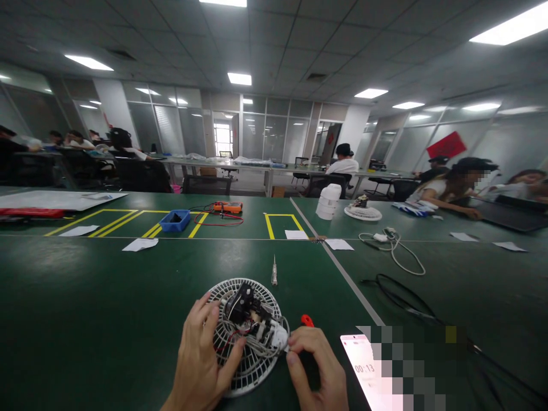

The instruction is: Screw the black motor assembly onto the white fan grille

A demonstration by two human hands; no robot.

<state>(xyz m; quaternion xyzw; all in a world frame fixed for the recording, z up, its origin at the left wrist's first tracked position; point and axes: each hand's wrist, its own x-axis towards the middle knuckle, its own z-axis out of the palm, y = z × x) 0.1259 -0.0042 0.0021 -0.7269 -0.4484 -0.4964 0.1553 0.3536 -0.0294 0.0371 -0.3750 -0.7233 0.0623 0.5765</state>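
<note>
A round white fan grille (252,382) lies on the green table in front of me. On it sit a black motor housing (242,301), a white plastic part (276,335) and coiled grey cable with thin red wires. My left hand (205,348) rests at the grille's left side, fingers spread and thumb reaching over the coiled cable. At the right rim, my right hand (317,365) pinches the cable beside the white plastic part; its exact grip is partly hidden by the fingertips. A screwdriver with a clear handle (274,274) lies just beyond the grille.
A red-handled tool (307,321) is partly hidden behind my right hand. To the right are a phone (363,365) and black cable (398,299). Farther back stand a blue bin (175,221), an orange multimeter (228,207) and a white cylinder (328,202). People sit at other tables.
</note>
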